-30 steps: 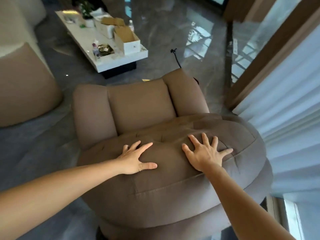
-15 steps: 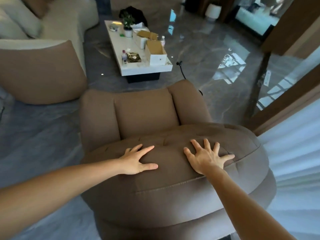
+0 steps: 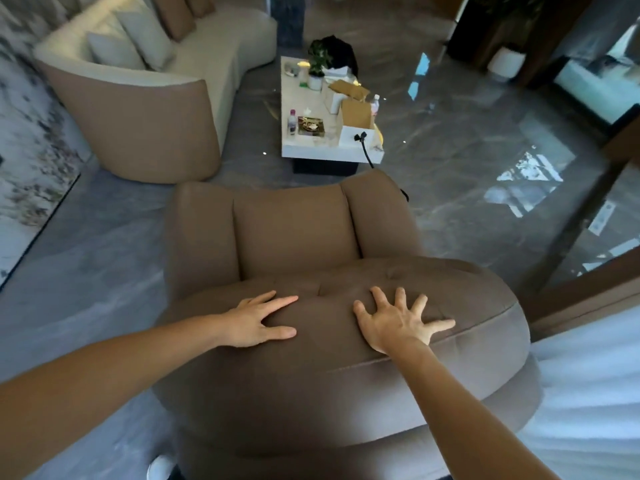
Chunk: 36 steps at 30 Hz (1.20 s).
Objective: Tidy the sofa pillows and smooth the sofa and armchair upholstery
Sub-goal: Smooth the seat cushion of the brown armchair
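Note:
A brown padded armchair [image 3: 294, 233] fills the middle of the head view, seen from behind its thick backrest [image 3: 346, 375]. My left hand [image 3: 258, 322] lies flat on the backrest's top, fingers apart. My right hand [image 3: 398, 322] presses flat beside it with fingers spread wide. Neither hand holds anything. A cream and tan curved sofa [image 3: 145, 109] stands at the upper left, with several cream and tan pillows [image 3: 138, 39] propped along its back.
A white coffee table [image 3: 325, 150] beyond the armchair carries cardboard boxes [image 3: 356, 114], a bottle [image 3: 292, 123] and a potted plant [image 3: 317, 65]. Glossy grey floor [image 3: 467, 150] spreads to the right. White curtain [image 3: 595, 375] hangs at the right; a pale rug [image 3: 27, 133] lies at the left.
The view has tilted upward, bringing the sofa and more of the room into sight. Both hands stay flat on the backrest's top, shifted very little.

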Motion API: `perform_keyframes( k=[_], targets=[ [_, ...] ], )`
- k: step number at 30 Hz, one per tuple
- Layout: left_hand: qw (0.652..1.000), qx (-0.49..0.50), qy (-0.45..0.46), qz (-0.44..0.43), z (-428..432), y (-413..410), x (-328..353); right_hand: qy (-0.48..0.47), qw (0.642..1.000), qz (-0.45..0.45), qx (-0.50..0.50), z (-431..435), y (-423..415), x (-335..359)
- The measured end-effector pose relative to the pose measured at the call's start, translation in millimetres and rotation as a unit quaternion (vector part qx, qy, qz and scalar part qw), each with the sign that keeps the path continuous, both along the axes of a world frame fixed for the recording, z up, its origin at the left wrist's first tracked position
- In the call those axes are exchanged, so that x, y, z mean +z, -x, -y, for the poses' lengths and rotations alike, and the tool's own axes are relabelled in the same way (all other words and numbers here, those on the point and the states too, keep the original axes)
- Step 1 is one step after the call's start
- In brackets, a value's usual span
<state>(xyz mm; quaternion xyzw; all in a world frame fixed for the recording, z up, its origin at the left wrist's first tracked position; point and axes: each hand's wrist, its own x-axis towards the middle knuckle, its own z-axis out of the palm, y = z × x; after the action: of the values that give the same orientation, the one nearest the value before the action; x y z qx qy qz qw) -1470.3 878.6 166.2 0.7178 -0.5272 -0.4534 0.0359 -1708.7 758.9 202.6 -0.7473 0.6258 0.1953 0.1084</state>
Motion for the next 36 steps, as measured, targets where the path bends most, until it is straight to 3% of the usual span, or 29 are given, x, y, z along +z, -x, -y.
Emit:
perform_keyframes(
  k=[29,36],
  targets=[
    [0.997,0.043,0.055,0.046,-76.3,-79.9,18.3,-0.051,0.997,0.013,-0.048,-72.2,-82.5,3.6],
    [0.994,0.015,0.065,0.084,-82.1,-86.2,34.5,-0.127,0.990,-0.016,-0.058,-65.9,-96.0,32.1]
  ],
)
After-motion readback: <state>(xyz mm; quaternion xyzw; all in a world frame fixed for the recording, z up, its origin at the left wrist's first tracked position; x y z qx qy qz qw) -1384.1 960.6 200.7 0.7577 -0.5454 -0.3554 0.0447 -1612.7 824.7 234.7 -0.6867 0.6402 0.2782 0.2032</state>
